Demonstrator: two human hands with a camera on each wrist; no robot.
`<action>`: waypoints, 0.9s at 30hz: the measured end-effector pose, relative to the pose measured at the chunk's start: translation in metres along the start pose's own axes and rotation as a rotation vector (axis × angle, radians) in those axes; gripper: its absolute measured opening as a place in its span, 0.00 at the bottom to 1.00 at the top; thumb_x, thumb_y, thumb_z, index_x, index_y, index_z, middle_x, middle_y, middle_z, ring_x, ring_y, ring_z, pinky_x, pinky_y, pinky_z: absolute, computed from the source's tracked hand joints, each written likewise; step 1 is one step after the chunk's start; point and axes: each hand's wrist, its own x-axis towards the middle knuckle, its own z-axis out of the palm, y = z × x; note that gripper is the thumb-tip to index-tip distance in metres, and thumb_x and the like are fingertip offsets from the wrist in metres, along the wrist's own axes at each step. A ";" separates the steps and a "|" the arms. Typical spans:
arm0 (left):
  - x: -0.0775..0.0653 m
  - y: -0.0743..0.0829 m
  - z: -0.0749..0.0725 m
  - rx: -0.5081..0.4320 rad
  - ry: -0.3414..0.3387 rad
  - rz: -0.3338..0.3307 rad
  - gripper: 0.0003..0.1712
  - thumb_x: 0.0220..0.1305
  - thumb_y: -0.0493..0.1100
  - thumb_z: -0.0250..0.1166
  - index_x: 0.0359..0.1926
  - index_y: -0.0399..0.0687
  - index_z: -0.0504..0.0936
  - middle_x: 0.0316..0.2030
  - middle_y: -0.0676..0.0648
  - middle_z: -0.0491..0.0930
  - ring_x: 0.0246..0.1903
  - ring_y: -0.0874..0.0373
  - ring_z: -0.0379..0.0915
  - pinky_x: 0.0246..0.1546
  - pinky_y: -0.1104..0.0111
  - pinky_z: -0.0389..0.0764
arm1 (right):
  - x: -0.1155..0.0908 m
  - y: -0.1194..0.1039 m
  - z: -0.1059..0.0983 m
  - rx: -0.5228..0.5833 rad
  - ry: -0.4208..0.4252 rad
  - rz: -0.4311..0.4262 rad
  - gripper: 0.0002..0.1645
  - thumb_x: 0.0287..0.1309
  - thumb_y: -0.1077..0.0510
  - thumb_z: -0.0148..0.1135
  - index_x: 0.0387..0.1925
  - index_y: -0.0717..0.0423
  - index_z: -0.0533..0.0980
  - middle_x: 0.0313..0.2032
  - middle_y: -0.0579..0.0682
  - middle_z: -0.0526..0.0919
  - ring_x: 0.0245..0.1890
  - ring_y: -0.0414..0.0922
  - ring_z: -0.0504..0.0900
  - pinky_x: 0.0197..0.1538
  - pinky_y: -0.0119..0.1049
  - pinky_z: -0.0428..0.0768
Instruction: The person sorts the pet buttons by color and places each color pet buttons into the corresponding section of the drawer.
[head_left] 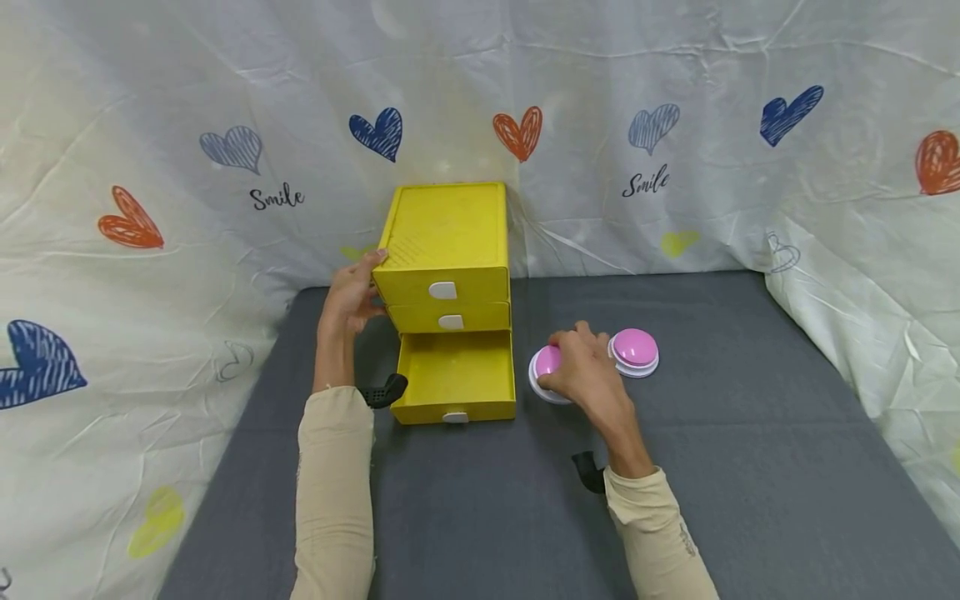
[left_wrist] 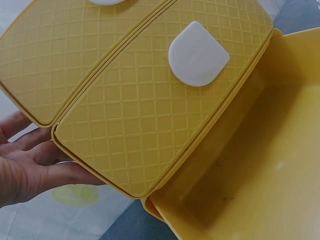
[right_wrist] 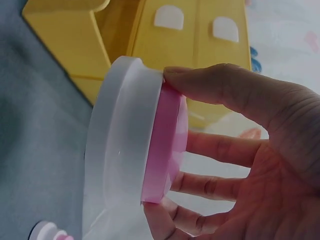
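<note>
A yellow three-drawer unit [head_left: 450,229] stands on the table, its bottom drawer [head_left: 456,371] pulled out with nothing seen inside. My left hand [head_left: 351,292] rests against the unit's left side, with fingers touching near the top front corner. In the left wrist view that hand [left_wrist: 30,165] lies partly behind the drawer fronts. To the right of the drawer, my right hand [head_left: 588,367] grips a round push button [right_wrist: 162,145] with a pink dome and white base, thumb and fingers around the dome's edge. A matching second push button [head_left: 635,348] sits just beyond that hand.
Dark grey cloth [head_left: 480,508] covers the table. A white curtain [head_left: 577,225] printed with hearts hangs behind the drawer unit and along both sides. White tabs [head_left: 442,290] mark the drawer fronts. A black strap piece [head_left: 588,472] projects from the right wrist.
</note>
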 end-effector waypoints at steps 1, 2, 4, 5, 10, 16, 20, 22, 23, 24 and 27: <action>0.000 0.001 0.001 0.003 -0.003 0.000 0.45 0.49 0.65 0.64 0.62 0.44 0.64 0.47 0.47 0.71 0.42 0.56 0.74 0.30 0.61 0.78 | 0.001 -0.003 0.000 -0.003 -0.007 0.003 0.27 0.37 0.54 0.72 0.44 0.59 0.79 0.40 0.57 0.70 0.39 0.55 0.65 0.34 0.43 0.72; 0.000 0.001 0.001 0.003 -0.004 0.002 0.45 0.50 0.65 0.64 0.62 0.44 0.64 0.47 0.47 0.70 0.43 0.56 0.74 0.30 0.60 0.78 | 0.002 -0.005 0.001 -0.008 -0.012 0.006 0.27 0.37 0.54 0.72 0.44 0.59 0.79 0.40 0.56 0.70 0.39 0.55 0.65 0.34 0.43 0.72; 0.001 0.000 0.001 0.004 -0.004 0.004 0.45 0.50 0.65 0.64 0.62 0.44 0.64 0.47 0.47 0.70 0.43 0.56 0.74 0.31 0.60 0.78 | 0.004 -0.010 0.003 -0.004 -0.023 0.006 0.27 0.38 0.54 0.72 0.44 0.58 0.79 0.41 0.56 0.70 0.39 0.55 0.65 0.34 0.45 0.73; 0.003 -0.001 0.001 0.002 -0.006 0.007 0.45 0.50 0.65 0.64 0.62 0.45 0.64 0.47 0.47 0.71 0.43 0.56 0.74 0.31 0.60 0.78 | 0.004 -0.013 0.004 -0.002 -0.027 0.003 0.27 0.38 0.54 0.72 0.44 0.58 0.79 0.41 0.56 0.70 0.40 0.55 0.64 0.35 0.47 0.73; 0.009 -0.005 -0.003 -0.029 -0.007 0.010 0.43 0.49 0.65 0.65 0.59 0.45 0.67 0.44 0.47 0.73 0.39 0.57 0.77 0.31 0.59 0.78 | 0.008 -0.028 0.011 -0.009 -0.032 -0.026 0.26 0.39 0.54 0.72 0.44 0.56 0.80 0.42 0.55 0.70 0.41 0.54 0.64 0.37 0.52 0.71; 0.010 -0.006 -0.005 -0.030 0.001 0.015 0.42 0.48 0.65 0.66 0.58 0.45 0.68 0.42 0.47 0.74 0.37 0.58 0.78 0.28 0.60 0.78 | 0.014 -0.049 0.026 0.003 -0.027 -0.110 0.24 0.38 0.54 0.72 0.42 0.56 0.81 0.42 0.55 0.70 0.40 0.54 0.64 0.36 0.53 0.72; 0.009 -0.006 -0.005 -0.041 -0.004 0.021 0.42 0.49 0.64 0.66 0.59 0.45 0.67 0.42 0.47 0.73 0.37 0.58 0.78 0.29 0.60 0.78 | 0.021 -0.063 0.039 0.008 -0.046 -0.173 0.21 0.38 0.54 0.73 0.39 0.56 0.81 0.40 0.54 0.70 0.40 0.54 0.63 0.35 0.50 0.71; 0.009 -0.006 -0.005 -0.036 -0.001 0.020 0.42 0.49 0.64 0.65 0.59 0.45 0.68 0.42 0.47 0.74 0.36 0.57 0.78 0.29 0.59 0.78 | 0.025 -0.069 0.047 -0.004 -0.061 -0.198 0.21 0.38 0.54 0.73 0.38 0.55 0.81 0.40 0.54 0.71 0.39 0.54 0.64 0.34 0.49 0.71; 0.009 -0.006 -0.004 -0.031 0.000 0.021 0.42 0.49 0.64 0.65 0.59 0.45 0.68 0.42 0.47 0.74 0.36 0.57 0.78 0.29 0.59 0.79 | 0.026 -0.072 0.050 -0.008 -0.068 -0.206 0.20 0.38 0.54 0.73 0.37 0.55 0.81 0.40 0.54 0.71 0.39 0.54 0.64 0.34 0.49 0.71; 0.008 -0.007 -0.004 -0.031 0.000 0.022 0.41 0.50 0.64 0.65 0.59 0.45 0.68 0.43 0.47 0.74 0.37 0.57 0.77 0.30 0.58 0.78 | 0.028 -0.074 0.054 -0.014 -0.074 -0.215 0.19 0.38 0.54 0.73 0.37 0.55 0.81 0.39 0.53 0.71 0.39 0.54 0.64 0.33 0.49 0.71; 0.008 -0.007 -0.003 -0.017 0.005 0.033 0.41 0.50 0.64 0.64 0.58 0.44 0.69 0.43 0.47 0.73 0.38 0.57 0.77 0.30 0.59 0.79 | 0.033 -0.082 0.063 -0.040 -0.086 -0.228 0.16 0.39 0.54 0.72 0.34 0.54 0.80 0.37 0.52 0.71 0.38 0.54 0.64 0.31 0.46 0.71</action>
